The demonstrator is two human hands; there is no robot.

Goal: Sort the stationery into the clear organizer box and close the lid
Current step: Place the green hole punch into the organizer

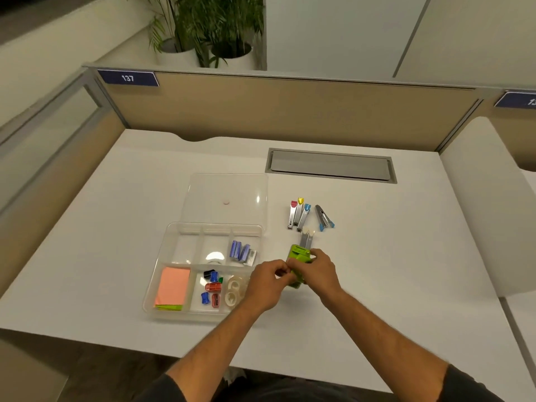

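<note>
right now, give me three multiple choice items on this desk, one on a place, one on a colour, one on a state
1. Where does the pink sticky note pad lie?
A. front-left compartment of the organizer box
B. on the lid
C. beside the nail clippers

2. What colour is the stapler in both hands?
A. red
B. green
C. black

3. How is the lid?
A. shut
B. open, lying back behind the box
C. missing

Answers:
1 A, the pad fills the near left cell.
2 B, bright green shows between the left hand and the right hand.
3 B, the clear lid lies flat beyond the compartments.
</note>
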